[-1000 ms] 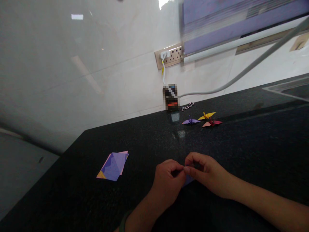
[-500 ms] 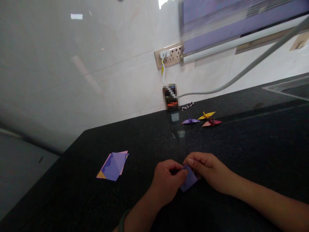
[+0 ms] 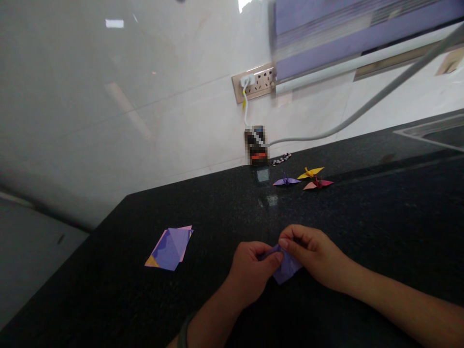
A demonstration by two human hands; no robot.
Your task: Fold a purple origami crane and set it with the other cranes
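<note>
A small piece of folded purple origami paper point(image 3: 286, 270) is pinched between both hands above the black countertop. My left hand point(image 3: 252, 270) grips its left side, thumb on top and fingers curled behind. At the upper edge, my right hand point(image 3: 311, 253) pinches it between thumb and index finger. The far side of the paper and several fingertips are hidden. To the left, a stack of purple, pink and yellow paper sheets point(image 3: 172, 249) lies flat. Beyond the hands stand a purple paper crane point(image 3: 286, 181), a yellow paper crane point(image 3: 309, 173) and a red-pink paper crane point(image 3: 318, 183).
A pixelated box-like object point(image 3: 256, 145) stands against the wall, with a beaded strand point(image 3: 282, 159) beside it. A plug sits in the wall socket point(image 3: 263, 81). A grey hose point(image 3: 362, 113) runs to the right, and a sink edge point(image 3: 431, 137) shows at far right.
The paper has opened out somewhat, showing more of its surface between the hands. My right hand has shifted slightly up and right; the sheets and cranes are unmoved.
</note>
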